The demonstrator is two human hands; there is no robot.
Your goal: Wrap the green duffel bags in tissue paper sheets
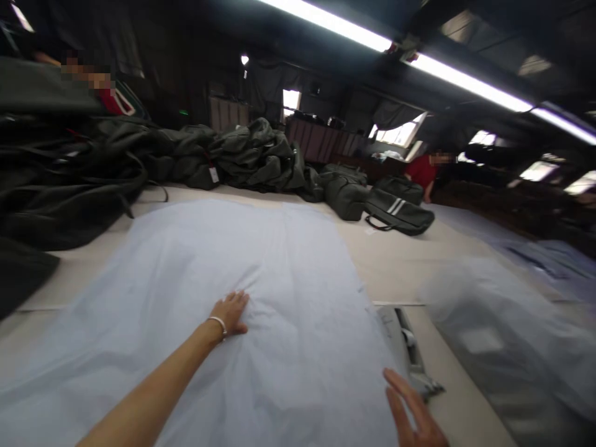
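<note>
pale sheet (pixel 279 267), under left fingers (pixel 237 301)

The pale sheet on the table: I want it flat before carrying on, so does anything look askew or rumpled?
The pale sheet lies mostly flat. Small wrinkles gather around the left hand pressing it, and its right edge by the right hand runs over a grey tool. The dark bags behind are heaped loosely.
</note>
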